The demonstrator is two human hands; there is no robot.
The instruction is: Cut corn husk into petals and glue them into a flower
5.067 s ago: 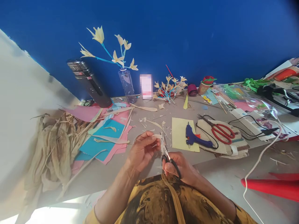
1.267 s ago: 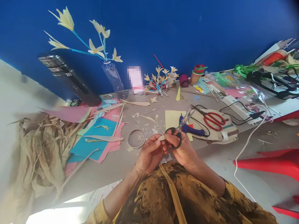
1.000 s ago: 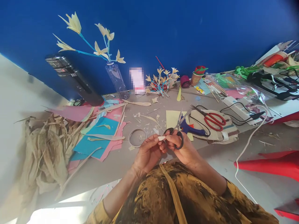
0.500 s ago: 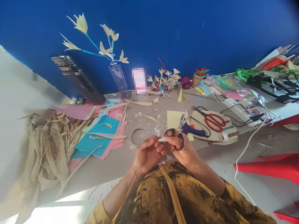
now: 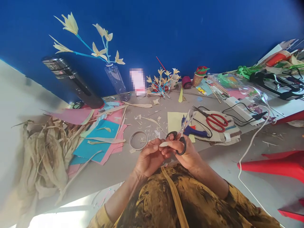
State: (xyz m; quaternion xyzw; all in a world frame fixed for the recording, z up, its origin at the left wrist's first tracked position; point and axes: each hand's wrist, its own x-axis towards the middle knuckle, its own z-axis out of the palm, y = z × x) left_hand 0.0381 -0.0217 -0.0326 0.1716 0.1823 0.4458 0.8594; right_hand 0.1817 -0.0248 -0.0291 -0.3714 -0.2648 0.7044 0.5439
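Close in front of my body, my left hand [image 5: 149,157] and my right hand [image 5: 188,155] meet at the fingertips. Between them is a small pale petal-shaped piece [image 5: 163,144], pinched by the fingers of both hands. Black-handled scissors [image 5: 182,136] hang on my right hand, blades pointing up and away from me, somewhat parted. Behind the scissors lie a blue glue gun [image 5: 193,131] and a yellow paper sheet [image 5: 174,119]. A roll of tape [image 5: 131,143] rests just beyond my left hand.
Dried husks [image 5: 45,158] and blue paper [image 5: 99,148] cover the left side. A dark flask [image 5: 76,84] and a plastic bottle [image 5: 116,80] with pale flowers stand behind. Red-handled pliers [image 5: 216,122] lie on a cloth [image 5: 231,131], near a power strip [image 5: 244,110]. Scraps litter the table [image 5: 152,122].
The view has shifted slightly, so table items sit a little further left. The pale piece has turned a little between my fingers; both hands keep nearly the same place.
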